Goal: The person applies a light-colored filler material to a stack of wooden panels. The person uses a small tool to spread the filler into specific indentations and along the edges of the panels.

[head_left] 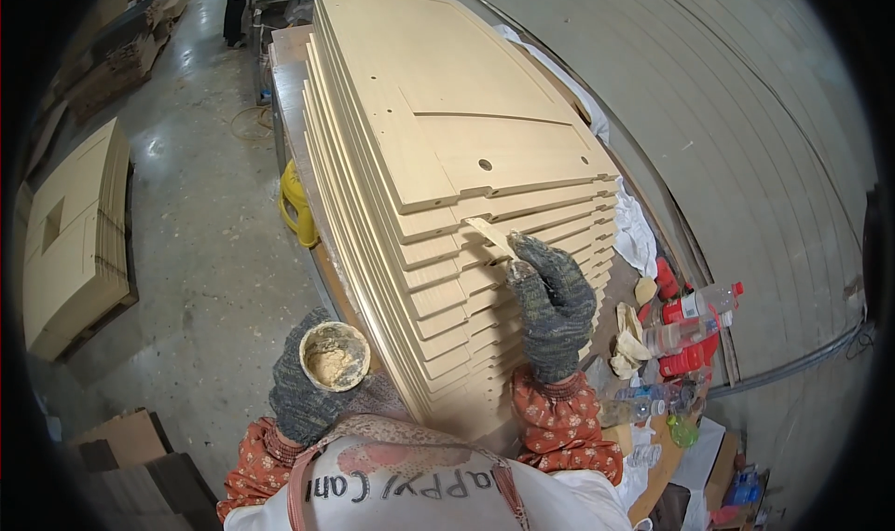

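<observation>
Workshop w/ a grey concrete floor (200, 251); our bench (284, 74) is mostly hidden under a tall stack of pale fibreboard panels (438, 130), stepped at the near end so each edge shows. Our right hand (550, 303), in a speckled grey knit glove, is clamped on a thin putty knife (492, 234) whose blade lies against a panel edge near the top of the stack; the handle is hidden in the grip. Our left hand (312, 386), same glove type, is wrapped round a small round tub of beige filler (334, 355), held low, just left of the stack; its fingers are mostly covered by the tub. Right of the stack, on the bench end: clear plastic bottles (695, 321), red containers (688, 358), crumpled rags (629, 340), partly cut off & hard to sort out. Second panel stack (70, 242) sits on the floor far left. Yellow object (296, 205) by the bench edge, kind unclear. Someone's legs (235, 9) at top, rest cut off.
</observation>
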